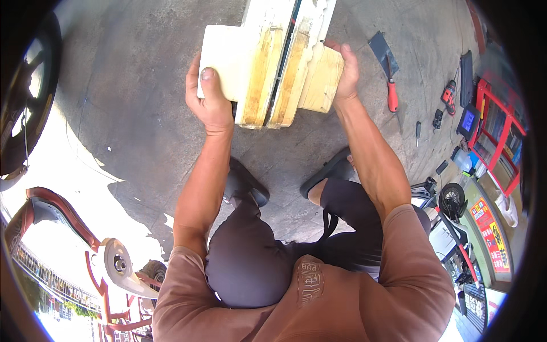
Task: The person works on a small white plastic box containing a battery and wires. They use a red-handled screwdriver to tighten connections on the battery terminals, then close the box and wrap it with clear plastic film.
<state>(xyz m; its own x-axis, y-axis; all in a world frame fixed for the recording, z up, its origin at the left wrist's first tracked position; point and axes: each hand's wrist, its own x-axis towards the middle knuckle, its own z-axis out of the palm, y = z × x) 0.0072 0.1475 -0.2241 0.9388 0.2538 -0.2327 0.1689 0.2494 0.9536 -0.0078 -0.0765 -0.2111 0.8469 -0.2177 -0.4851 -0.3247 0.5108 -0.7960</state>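
Between my two hands is a bulky, pale yellow block (259,74) that looks like foam, with a dark seam running along its middle and squared pieces sticking out at both sides. My left hand (212,105) grips the left side piece, thumb on top and fingers curled down its outer edge. On the opposite side my right hand (348,74) clasps the right piece, with the fingers partly hidden behind it. The far end of the block runs out of the top of the view. The block is over the concrete floor, beyond my feet.
Right of my hand lie a dark flat plate (378,50) and a red-handled tool (392,97). Farther right are a small screwdriver (417,134), a red power drill (449,97) and a red rack (497,142). A wheel (34,91) stands at the left, above a red vehicle frame (62,208).
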